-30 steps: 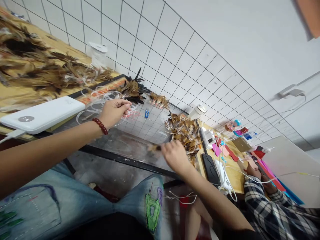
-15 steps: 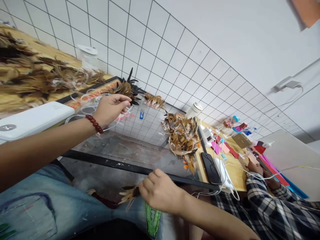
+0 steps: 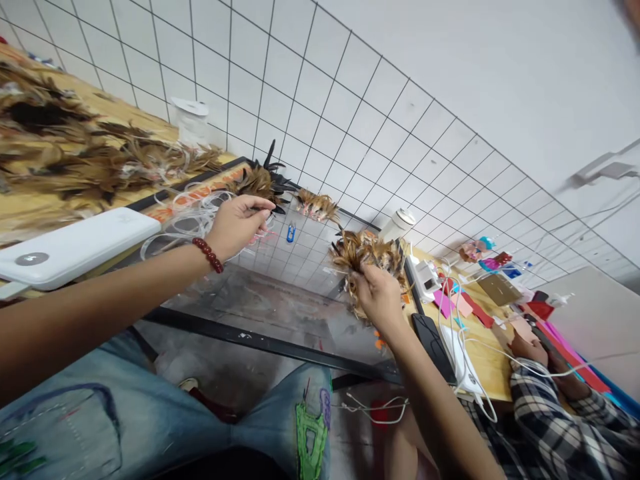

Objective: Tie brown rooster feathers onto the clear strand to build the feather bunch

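Note:
My left hand (image 3: 241, 225), with a dark red bead bracelet (image 3: 207, 255) on the wrist, is raised over the left part of the glass tabletop (image 3: 290, 293). Its thumb and fingers are nearly together in a pinch; anything between them is too small to make out. Clear plastic cord (image 3: 193, 217) lies in loops beside it. At the right end of the glass, my right hand (image 3: 380, 297) is closed with its fingertips in brown feathers (image 3: 353, 248) at the feather pile. Held feathers and pile cannot be told apart.
A blue thread snipper (image 3: 291, 232) and small feather bunches (image 3: 316, 205) lie on the glass. A white power bank (image 3: 80, 247) and more feathers (image 3: 95, 160) are at left. A phone (image 3: 433, 347), cables and a co-worker's hands (image 3: 530, 350) are at right. A wire grid stands behind.
My right hand has moved up from over my lap, where it held a few feathers, to the feather pile on the right. My left hand keeps its pinch in about the same place.

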A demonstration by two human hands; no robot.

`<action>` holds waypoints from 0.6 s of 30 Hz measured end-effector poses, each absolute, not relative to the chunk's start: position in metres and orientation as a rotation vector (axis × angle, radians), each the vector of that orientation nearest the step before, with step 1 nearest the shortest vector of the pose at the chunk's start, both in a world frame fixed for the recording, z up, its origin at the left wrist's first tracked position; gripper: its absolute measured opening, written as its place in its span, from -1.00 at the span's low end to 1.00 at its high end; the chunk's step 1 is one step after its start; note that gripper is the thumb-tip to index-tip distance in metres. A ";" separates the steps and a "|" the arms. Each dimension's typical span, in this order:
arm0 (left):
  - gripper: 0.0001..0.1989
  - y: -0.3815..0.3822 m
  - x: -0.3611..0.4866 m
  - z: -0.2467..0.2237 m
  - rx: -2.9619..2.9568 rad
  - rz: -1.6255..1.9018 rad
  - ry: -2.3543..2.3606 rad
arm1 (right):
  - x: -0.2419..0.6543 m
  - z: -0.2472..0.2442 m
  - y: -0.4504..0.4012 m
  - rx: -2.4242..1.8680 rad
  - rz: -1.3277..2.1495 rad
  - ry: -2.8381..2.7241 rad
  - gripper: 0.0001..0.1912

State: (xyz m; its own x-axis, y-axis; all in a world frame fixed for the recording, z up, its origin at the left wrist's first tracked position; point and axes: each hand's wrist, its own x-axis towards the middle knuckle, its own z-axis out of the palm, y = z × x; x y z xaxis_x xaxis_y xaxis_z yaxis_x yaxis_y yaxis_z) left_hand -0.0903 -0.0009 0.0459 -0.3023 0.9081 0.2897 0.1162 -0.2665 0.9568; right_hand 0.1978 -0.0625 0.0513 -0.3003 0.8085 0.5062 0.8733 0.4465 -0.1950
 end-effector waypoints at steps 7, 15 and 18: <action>-0.86 0.003 -0.051 0.007 1.289 1.414 1.231 | 0.146 0.010 0.003 -1.139 1.080 -1.193 -0.75; -0.63 0.015 -0.006 -0.020 1.157 1.243 0.909 | 0.104 -0.021 0.021 -1.046 1.555 -0.863 -0.68; -0.64 0.022 -0.007 -0.019 1.148 1.139 0.801 | 0.112 -0.022 0.022 -0.989 1.664 -0.820 -0.71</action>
